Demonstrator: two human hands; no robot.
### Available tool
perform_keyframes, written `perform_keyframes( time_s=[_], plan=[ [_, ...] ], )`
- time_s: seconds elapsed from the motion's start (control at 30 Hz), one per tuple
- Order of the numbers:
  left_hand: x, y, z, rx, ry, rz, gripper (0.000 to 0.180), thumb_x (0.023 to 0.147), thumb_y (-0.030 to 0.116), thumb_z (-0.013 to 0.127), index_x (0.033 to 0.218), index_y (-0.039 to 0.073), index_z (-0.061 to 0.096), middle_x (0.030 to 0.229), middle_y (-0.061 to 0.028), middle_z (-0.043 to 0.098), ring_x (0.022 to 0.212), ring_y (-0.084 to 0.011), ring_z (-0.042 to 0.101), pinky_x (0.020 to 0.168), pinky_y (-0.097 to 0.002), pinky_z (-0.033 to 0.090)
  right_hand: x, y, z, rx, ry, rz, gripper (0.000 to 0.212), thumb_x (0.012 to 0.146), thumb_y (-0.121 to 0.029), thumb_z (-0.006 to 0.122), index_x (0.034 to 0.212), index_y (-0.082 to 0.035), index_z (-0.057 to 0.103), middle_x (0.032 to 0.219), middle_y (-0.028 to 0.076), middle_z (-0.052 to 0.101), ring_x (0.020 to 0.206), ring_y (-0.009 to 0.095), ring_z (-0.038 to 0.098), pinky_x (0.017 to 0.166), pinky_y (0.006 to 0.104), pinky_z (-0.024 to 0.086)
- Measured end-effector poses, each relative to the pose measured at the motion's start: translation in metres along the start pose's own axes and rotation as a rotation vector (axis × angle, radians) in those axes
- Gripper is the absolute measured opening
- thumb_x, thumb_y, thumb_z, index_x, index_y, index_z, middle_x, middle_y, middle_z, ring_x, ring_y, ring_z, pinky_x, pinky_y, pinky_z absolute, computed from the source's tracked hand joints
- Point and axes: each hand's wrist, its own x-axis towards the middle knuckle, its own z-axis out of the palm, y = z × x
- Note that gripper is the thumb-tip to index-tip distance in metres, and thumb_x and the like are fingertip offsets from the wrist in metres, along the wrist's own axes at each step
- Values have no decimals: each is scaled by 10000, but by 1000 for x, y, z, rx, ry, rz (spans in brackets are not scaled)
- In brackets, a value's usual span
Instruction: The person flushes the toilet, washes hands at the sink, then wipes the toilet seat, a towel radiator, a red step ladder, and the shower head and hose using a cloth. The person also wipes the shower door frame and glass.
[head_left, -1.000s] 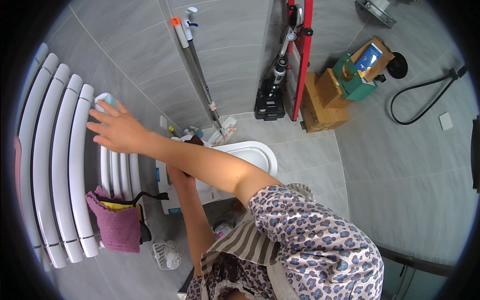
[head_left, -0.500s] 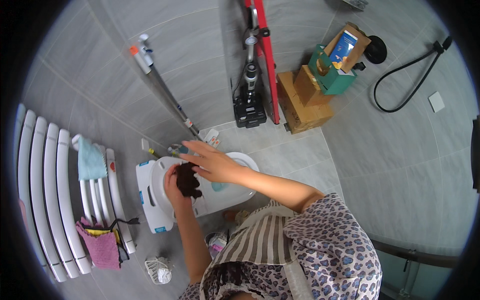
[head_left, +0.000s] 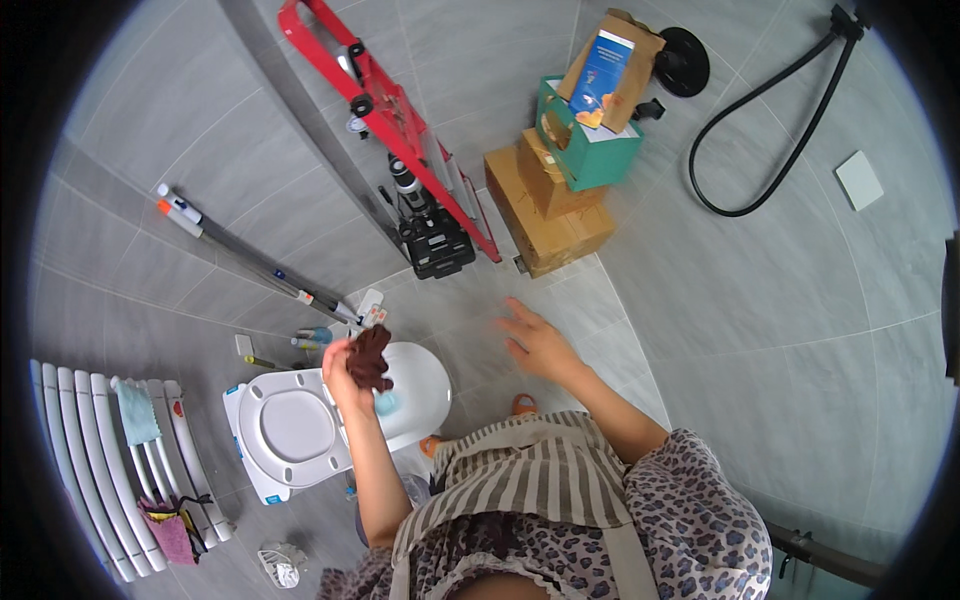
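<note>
My left hand (head_left: 345, 378) is closed on a crumpled dark brown cloth (head_left: 371, 358), held up above the white toilet (head_left: 428, 372). The cloth hangs over the left part of the bowl, where a patch of blue water shows beside my wrist. Left of the hand lies the raised toilet seat (head_left: 258, 432) with the lid behind it. Off to the right, my right hand (head_left: 540, 345) is over the grey floor tiles, its fingers spread and holding nothing.
A white towel rack (head_left: 90, 450) with cloths stands at the left wall. Long-handled poles (head_left: 250, 260) lean behind the toilet. Further back are a red folding ladder (head_left: 400, 115), a black vacuum cleaner (head_left: 437, 245) and stacked cardboard boxes (head_left: 560, 235). A small white basket (head_left: 282, 566) sits low left.
My right hand has left the cloth and moved away to the right. My left hand still holds the cloth. The toilet seat now shows fully, and the whole view has turned.
</note>
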Motion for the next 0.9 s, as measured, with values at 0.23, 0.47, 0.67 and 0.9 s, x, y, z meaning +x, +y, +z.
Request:
perform_keyframes(
  time_s=[0.23,0.47,0.67,0.9],
  plan=[
    [19,-23,151,-18,-156,-36,168,866,132,557,975,10,594,801,-61,592,739,-150,573,658,-258,479,-27,63,-75,-138,86,178,328,801,-92,613,1129,-94,614,1382,127,415,1057,266,571,890,348,480],
    [60,-40,214,19,-237,-79,185,891,154,562,1005,13,597,750,-28,579,693,-120,558,626,-237,464,-12,107,-98,-134,162,323,322,801,-83,620,1123,-85,619,1394,125,402,1057,260,577,879,356,489],
    [135,-82,270,84,-304,-149,171,885,149,577,994,24,615,741,-16,577,696,-116,553,630,-233,451,50,144,-131,-173,102,402,350,804,-102,613,1154,-95,602,1383,142,412,1073,287,570,894,364,478],
    [204,-115,369,237,-524,-232,180,870,135,608,1000,11,615,756,-13,572,748,-103,539,702,-220,421,132,208,-177,-103,59,436,409,829,-179,590,1228,-105,542,1276,182,513,1130,331,528,954,385,430]
  ],
)
